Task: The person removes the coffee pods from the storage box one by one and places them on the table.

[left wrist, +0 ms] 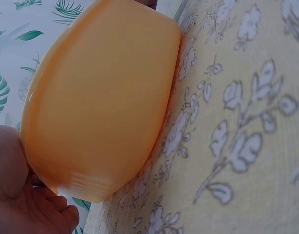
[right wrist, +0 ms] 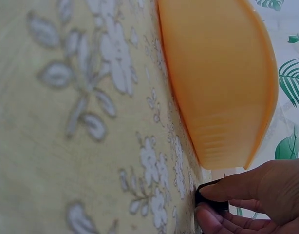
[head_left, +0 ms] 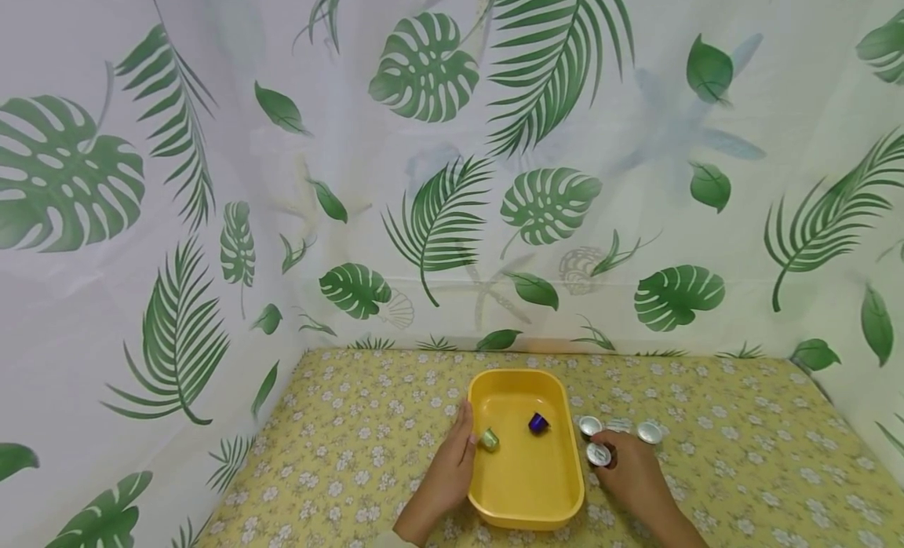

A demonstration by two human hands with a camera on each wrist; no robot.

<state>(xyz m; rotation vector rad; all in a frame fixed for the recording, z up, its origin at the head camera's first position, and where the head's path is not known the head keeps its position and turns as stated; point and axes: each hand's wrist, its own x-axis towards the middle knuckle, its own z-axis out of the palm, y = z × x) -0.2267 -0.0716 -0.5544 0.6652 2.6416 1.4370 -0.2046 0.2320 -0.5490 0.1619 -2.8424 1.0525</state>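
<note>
A yellow plastic tub (head_left: 526, 485) stands on the cloth, and my left hand (head_left: 450, 462) grips its left rim. In the left wrist view that hand (left wrist: 35, 195) has its fingers bent at the tub's edge. Inside the tub lie a light green coffee capsule (head_left: 490, 440), by the left wall, and a purple-blue capsule (head_left: 538, 423), toward the right. Just right of the tub, my right hand (head_left: 631, 465) pinches a coffee capsule (head_left: 599, 454) whose silver lid faces up. Its dark side (right wrist: 213, 196) shows between thumb and fingers in the right wrist view, low at the cloth.
More silver-lidded capsules stand right of the tub: one (head_left: 590, 427) close to its wall, one (head_left: 618, 425) partly behind my right hand, one (head_left: 649, 432) farther right. A yellow floral cloth (head_left: 339, 469) covers the table. Leaf-printed white sheets (head_left: 452, 140) hang behind and at both sides.
</note>
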